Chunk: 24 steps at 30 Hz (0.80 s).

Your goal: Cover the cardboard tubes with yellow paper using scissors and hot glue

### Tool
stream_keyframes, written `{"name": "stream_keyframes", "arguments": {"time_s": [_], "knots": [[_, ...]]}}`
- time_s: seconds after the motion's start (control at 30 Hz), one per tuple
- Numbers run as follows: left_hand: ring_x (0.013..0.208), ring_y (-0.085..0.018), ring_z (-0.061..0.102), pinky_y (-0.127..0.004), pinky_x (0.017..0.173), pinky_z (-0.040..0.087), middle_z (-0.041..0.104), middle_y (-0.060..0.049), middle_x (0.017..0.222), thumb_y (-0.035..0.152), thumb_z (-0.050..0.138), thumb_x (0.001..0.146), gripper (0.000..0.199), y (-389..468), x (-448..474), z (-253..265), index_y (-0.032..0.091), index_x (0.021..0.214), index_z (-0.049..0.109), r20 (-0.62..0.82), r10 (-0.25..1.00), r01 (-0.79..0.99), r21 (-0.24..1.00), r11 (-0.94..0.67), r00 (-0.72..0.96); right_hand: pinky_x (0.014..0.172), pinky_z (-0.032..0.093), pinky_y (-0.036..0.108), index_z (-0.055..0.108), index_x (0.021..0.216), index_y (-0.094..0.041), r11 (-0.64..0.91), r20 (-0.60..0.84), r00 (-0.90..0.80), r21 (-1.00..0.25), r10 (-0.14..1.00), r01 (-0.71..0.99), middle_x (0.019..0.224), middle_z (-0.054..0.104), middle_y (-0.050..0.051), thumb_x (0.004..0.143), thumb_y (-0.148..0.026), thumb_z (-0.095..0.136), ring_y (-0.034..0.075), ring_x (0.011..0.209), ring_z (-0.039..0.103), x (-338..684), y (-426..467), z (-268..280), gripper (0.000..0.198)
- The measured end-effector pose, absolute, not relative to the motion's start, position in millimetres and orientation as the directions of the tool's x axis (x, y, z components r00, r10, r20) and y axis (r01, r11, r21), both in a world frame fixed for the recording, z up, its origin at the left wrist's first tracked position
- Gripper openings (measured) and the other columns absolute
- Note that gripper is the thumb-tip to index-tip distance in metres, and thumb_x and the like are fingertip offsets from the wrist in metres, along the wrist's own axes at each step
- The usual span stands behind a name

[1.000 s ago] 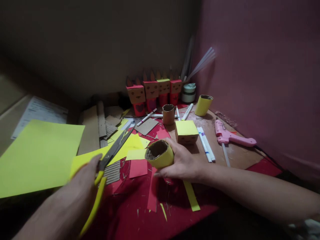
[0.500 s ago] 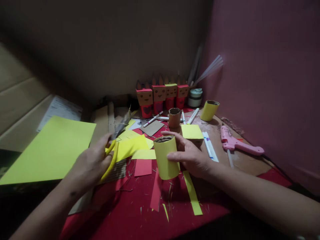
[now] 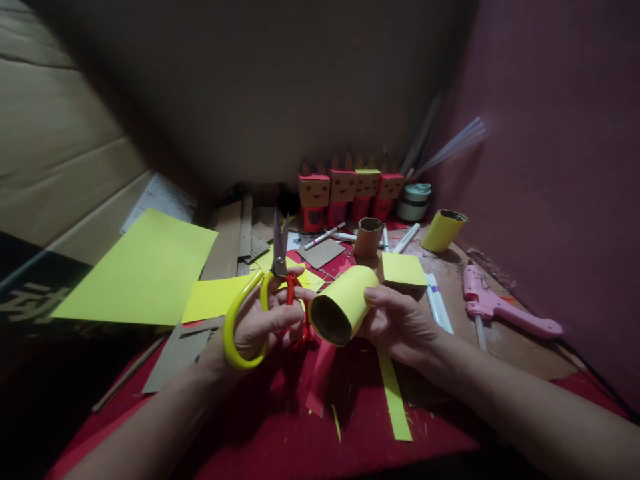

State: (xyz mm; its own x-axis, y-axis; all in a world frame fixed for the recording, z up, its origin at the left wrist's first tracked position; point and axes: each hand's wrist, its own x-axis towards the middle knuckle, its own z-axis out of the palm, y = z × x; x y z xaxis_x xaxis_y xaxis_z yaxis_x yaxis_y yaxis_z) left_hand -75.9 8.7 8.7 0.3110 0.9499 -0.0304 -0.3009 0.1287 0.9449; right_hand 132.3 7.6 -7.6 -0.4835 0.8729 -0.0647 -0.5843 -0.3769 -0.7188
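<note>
My left hand grips a pair of scissors with one yellow and one red handle loop; the blades point up and are slightly apart. In my right hand is a cardboard tube wrapped in yellow paper. The tube is tilted on its side, its hollow dark end facing me and to the left. Fingertips of my left hand are close to the tube's left side; whether they touch it I cannot tell. A yellow paper strip lies on the red tabletop below my right hand.
Several box-headed paper figures stand at the back, beside a pale green jar. Another yellow tube, a bare cardboard tube and a pink glue gun are to the right. A large yellow sheet lies left.
My left hand has moved right with the scissors, and their blades have swung upright. My right hand has tipped the yellow tube from upright onto its side. The view has shifted left.
</note>
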Motion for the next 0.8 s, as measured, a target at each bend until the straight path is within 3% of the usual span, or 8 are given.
{"name": "stream_keyframes", "arguments": {"time_s": [0.1, 0.23, 0.37, 0.5, 0.63, 0.8], "knots": [[0.041, -0.007, 0.049, -0.021, 0.042, 0.042, 0.059, 0.005, 0.068, 0.025, 0.081, 0.062, 0.069, 6.1, -72.0, 5.0, 0.023, 0.124, 0.052, -0.003, 0.962, -0.223, 0.973, 0.066, 0.273, 0.088, 0.052, 0.042, 0.061, 0.107, -0.018, -0.392, -0.094, -0.464, -0.695, 0.881, -0.603, 0.109, 0.069, 0.009, 0.075, -0.025, 0.07, 0.025, 0.102, 0.064, 132.3, 7.6, -9.0, 0.034], [0.045, -0.008, 0.049, -0.023, 0.047, 0.043, 0.058, 0.004, 0.072, 0.026, 0.074, 0.071, 0.048, 6.7, -69.1, -6.9, 0.025, 0.116, 0.058, 0.029, 0.979, -0.176, 0.984, 0.007, 0.202, 0.079, 0.054, 0.04, 0.063, 0.105, -0.015, -0.381, -0.073, -0.503, -0.749, 0.861, -0.542, 0.101, 0.069, 0.009, 0.073, -0.024, 0.07, 0.025, 0.092, 0.065, 130.9, 6.6, -8.8, 0.035], [0.058, -0.013, 0.055, -0.025, 0.054, 0.046, 0.06, 0.0, 0.075, 0.022, 0.072, 0.071, 0.024, 10.5, -78.3, -12.5, 0.02, 0.093, 0.064, 0.096, 0.982, -0.08, 0.993, -0.084, 0.163, 0.068, 0.051, 0.027, 0.061, 0.098, -0.016, -0.337, -0.149, -0.472, -0.876, 0.869, -0.345, 0.085, 0.067, 0.003, 0.061, -0.02, 0.081, 0.018, 0.077, 0.064, 132.1, 4.4, -10.2, 0.042], [0.063, -0.015, 0.057, -0.026, 0.055, 0.046, 0.06, -0.001, 0.077, 0.022, 0.074, 0.07, 0.024, 8.0, -85.0, -10.4, 0.02, 0.092, 0.064, 0.105, 0.978, -0.018, 0.995, -0.103, 0.183, 0.076, 0.049, 0.029, 0.057, 0.108, -0.02, -0.216, -0.139, -0.531, -0.973, 0.836, -0.086, 0.101, 0.065, 0.002, 0.058, -0.021, 0.085, 0.019, 0.091, 0.063, 133.9, 0.5, -11.0, 0.058], [0.067, -0.016, 0.059, -0.026, 0.057, 0.048, 0.06, -0.002, 0.08, 0.025, 0.075, 0.071, 0.019, 0.6, -82.0, -5.6, 0.02, 0.086, 0.065, 0.09, 0.973, -0.102, 0.992, -0.07, 0.213, 0.087, 0.048, 0.033, 0.054, 0.123, -0.023, -0.037, -0.075, -0.605, -0.996, 0.793, 0.076, 0.114, 0.063, 0.004, 0.057, -0.018, 0.086, 0.022, 0.102, 0.06, 132.7, -2.5, -9.1, 0.073], [0.042, -0.01, 0.046, -0.022, 0.038, 0.039, 0.051, 0.004, 0.055, 0.035, 0.069, 0.077, 0.024, 1.9, -81.6, 0.3, 0.019, 0.094, 0.064, 0.059, 0.964, -0.299, 0.954, 0.022, 0.26, 0.069, 0.049, 0.027, 0.065, 0.111, -0.017, -0.183, -0.094, -0.606, -0.979, 0.79, -0.087, 0.093, 0.07, 0.004, 0.056, -0.027, 0.087, 0.017, 0.078, 0.063, 132.8, -0.2, -9.8, 0.06]]}}
